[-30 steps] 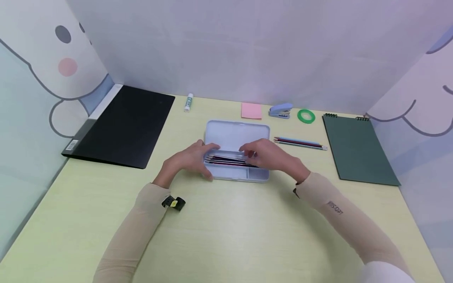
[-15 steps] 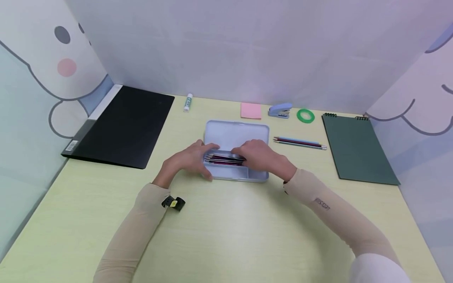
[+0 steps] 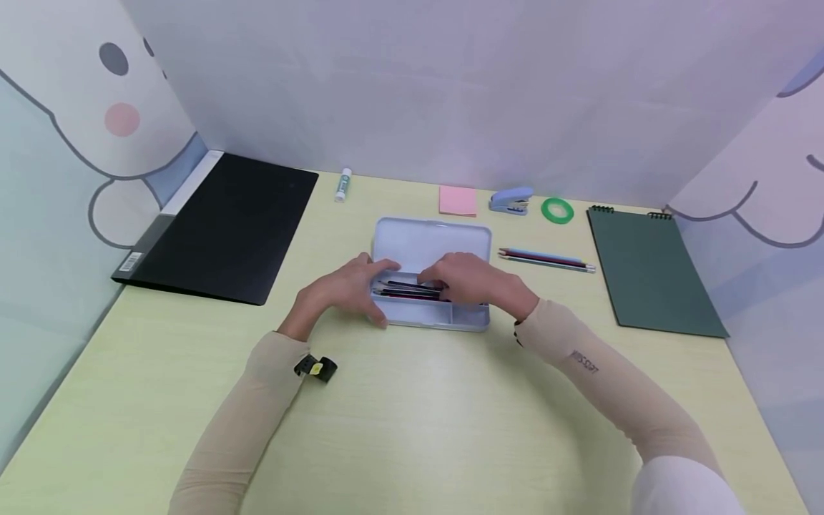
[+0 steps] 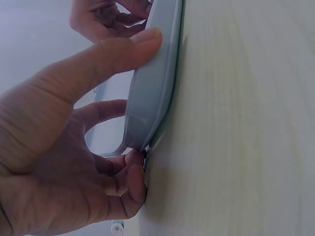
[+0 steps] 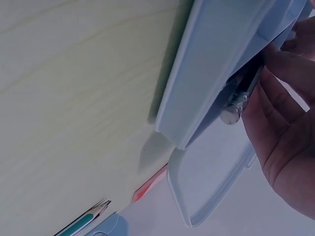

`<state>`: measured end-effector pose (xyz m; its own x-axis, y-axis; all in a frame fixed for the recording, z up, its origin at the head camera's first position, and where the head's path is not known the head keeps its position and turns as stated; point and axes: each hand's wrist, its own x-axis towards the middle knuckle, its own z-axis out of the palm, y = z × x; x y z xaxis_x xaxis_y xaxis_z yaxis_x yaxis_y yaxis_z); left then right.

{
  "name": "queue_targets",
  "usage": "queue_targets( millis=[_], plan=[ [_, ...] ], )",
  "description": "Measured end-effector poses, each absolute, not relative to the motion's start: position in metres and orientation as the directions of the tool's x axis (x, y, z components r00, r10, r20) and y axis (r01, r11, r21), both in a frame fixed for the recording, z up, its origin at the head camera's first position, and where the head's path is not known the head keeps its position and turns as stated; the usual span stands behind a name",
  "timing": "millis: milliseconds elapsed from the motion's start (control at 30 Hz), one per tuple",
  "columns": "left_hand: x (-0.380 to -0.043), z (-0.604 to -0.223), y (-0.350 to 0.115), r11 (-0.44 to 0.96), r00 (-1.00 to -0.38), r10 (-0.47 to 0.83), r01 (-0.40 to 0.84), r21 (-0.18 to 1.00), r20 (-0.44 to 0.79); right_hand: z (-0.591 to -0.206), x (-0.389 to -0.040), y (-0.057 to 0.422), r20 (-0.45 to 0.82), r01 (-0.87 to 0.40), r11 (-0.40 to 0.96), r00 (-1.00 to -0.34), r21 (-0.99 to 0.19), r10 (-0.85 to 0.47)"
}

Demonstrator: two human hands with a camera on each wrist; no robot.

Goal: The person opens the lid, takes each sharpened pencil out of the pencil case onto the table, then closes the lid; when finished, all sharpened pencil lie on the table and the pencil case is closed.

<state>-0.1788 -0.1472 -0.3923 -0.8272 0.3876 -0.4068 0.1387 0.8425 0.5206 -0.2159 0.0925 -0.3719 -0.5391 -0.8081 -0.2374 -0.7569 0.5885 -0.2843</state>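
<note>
A pale blue pencil case (image 3: 418, 312) lies on the table with its lid (image 3: 431, 240) folded back behind it. In its long rear compartment lie several dark pencils (image 3: 407, 291), their points toward the left. My left hand (image 3: 347, 287) holds the case's left end, and in the left wrist view the thumb (image 4: 147, 42) presses the front wall while other fingers curl behind the end. Reaching into the compartment, my right hand (image 3: 468, 277) pinches pencils between thumb and fingers. The right wrist view has a pencil's blunt end (image 5: 231, 113) jutting out beside that hand (image 5: 290, 128).
Several pencils (image 3: 547, 260) lie right of the case, beside a dark green spiral notebook (image 3: 656, 272). Along the back are a glue stick (image 3: 343, 185), pink sticky notes (image 3: 458, 201), a stapler (image 3: 511, 201) and green tape (image 3: 557, 211). A black folder (image 3: 232, 229) lies at left.
My right hand has moved left and deeper over the pencils, its fingers closing on them. The pencils have shifted slightly in the compartment. My left hand stays at the case's left end.
</note>
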Motion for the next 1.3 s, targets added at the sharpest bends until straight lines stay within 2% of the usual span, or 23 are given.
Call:
queue_targets(
  millis=[300,633,1000,1300],
  plan=[
    [-0.179,-0.394,-0.148,0.842,-0.827,0.391,0.146,0.519,-0.403,-0.366,-0.218,0.097,-0.266,-0.740,0.587,-0.524,-0.327,-0.809],
    [-0.180,-0.394,-0.149,0.836,-0.827,0.406,0.165,0.523,-0.388,-0.351,-0.219,0.113,-0.351,-0.645,0.656,-0.554,-0.393,-0.755],
    [-0.178,-0.393,-0.148,0.830,-0.833,0.402,0.157,0.535,-0.381,-0.347,-0.224,0.145,-0.339,-0.601,0.644,-0.551,-0.473,-0.763],
    [-0.178,-0.394,-0.148,0.831,-0.833,0.397,0.148,0.537,-0.385,-0.340,-0.222,0.169,-0.306,-0.585,0.663,-0.596,-0.467,-0.742]
  ],
)
